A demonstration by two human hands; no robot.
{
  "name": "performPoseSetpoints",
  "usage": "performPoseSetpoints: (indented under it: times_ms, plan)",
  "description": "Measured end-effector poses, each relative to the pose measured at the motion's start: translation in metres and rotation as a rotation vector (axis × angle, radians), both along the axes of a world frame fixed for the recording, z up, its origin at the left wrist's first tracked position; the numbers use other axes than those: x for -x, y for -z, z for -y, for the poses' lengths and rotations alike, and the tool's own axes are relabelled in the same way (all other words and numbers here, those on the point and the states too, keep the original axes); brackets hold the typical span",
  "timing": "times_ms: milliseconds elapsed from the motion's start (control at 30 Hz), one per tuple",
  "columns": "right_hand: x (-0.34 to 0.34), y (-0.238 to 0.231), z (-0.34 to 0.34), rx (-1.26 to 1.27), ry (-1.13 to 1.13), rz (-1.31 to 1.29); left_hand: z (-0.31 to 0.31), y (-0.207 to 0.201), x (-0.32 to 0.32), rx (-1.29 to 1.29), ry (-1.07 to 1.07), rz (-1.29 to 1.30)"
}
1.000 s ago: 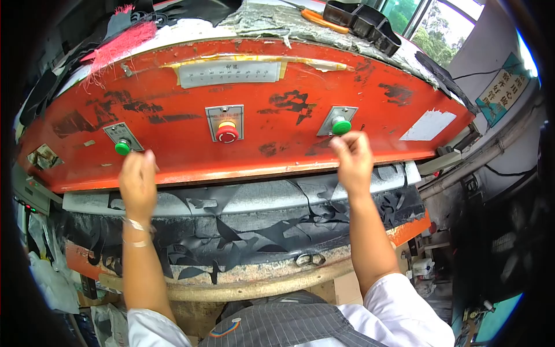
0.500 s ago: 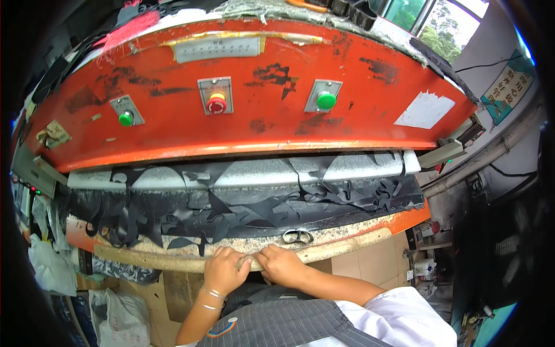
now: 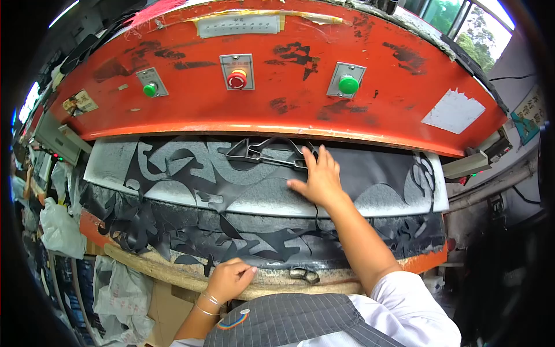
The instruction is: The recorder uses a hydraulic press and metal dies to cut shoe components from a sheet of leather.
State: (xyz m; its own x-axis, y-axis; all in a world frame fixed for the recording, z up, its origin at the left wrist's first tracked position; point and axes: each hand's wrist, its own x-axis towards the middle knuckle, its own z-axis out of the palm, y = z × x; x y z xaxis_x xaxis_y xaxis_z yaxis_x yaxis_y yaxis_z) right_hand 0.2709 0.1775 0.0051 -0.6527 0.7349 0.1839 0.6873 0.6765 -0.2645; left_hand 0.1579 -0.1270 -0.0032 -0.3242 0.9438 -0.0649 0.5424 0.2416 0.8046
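Note:
A metal cutting die (image 3: pixel 267 158) with thin bent walls lies on a black sheet of leather-like material (image 3: pixel 370 168) on the pale cutting board (image 3: pixel 110 165). My right hand (image 3: pixel 321 180) reaches forward over the sheet, its fingers spread. Its fingertips are at the die's right end; whether they touch it I cannot tell. My left hand (image 3: pixel 230 280) rests at the machine's front, fingers curled over the worn ledge (image 3: pixel 179 276). A small curved metal die (image 3: pixel 304 275) lies on that ledge, right of my left hand.
Above the board spans the orange press beam (image 3: pixel 191 110) with two green buttons (image 3: pixel 348 85) and a red stop button (image 3: pixel 237 79). Black offcuts (image 3: pixel 260 243) litter the front strip. Plastic bags (image 3: pixel 60 228) hang at the left.
My right hand has left the front ledge and reached forward to the die. The board with the cut sheet now shows farther out from under the beam. My left hand stays at the ledge.

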Motion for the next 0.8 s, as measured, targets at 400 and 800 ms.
performPoseSetpoints:
  times_ms: [400,800]
  plan:
    - [0.032,-0.024,-0.019,-0.085,-0.149,-0.201,-0.061,-0.070,0.034,-0.436,-0.413,0.111]
    - [-0.039,-0.090,0.071,-0.173,-0.687,-0.287,-0.075,-0.060,0.013,-0.284,-0.224,1.362]
